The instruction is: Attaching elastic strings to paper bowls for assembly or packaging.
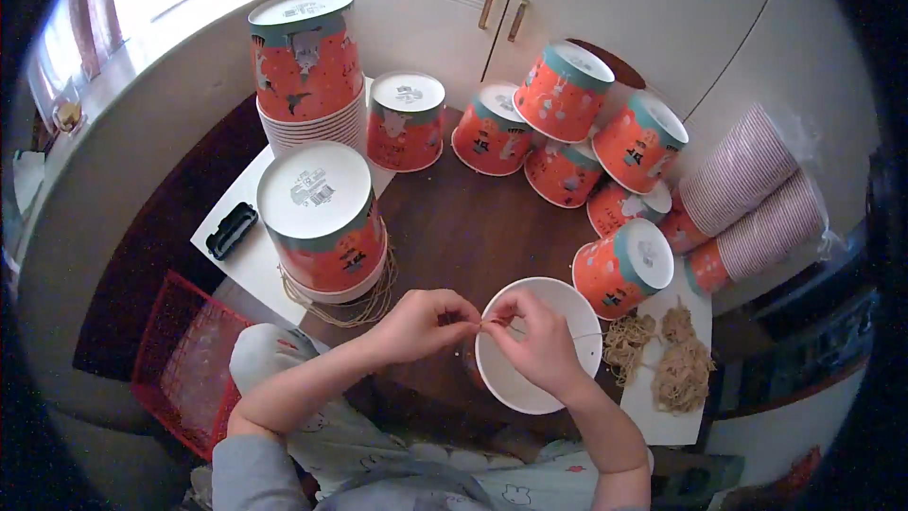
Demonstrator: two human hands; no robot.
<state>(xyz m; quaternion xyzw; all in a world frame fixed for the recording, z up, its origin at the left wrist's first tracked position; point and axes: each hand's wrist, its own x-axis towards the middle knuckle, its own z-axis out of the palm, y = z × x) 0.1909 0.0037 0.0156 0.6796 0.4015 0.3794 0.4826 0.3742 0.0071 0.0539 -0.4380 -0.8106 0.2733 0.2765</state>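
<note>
In front of me a paper bucket (570, 392) stands mouth up, showing its white inside. A thin string (586, 335) runs across its mouth from my right hand to the right side of the rim. My right hand (537, 339) is over the mouth, thumb and finger pinched on the string. My left hand (427, 324) pinches just left of the rim, its fingertips meeting those of the right. Whatever lies between the left fingertips is too small to make out. Small holes show in the bucket's wall near the rim.
Upside-down orange and green buckets (406, 125) stand around the brown table (445, 218). At left are a tall stack (307, 66) and a bucket (317, 218) over looped string. Tangled twine (683, 374), plastic-wrapped nested buckets (742, 170), a dark tray (232, 230) and a red basket (180, 369) lie around.
</note>
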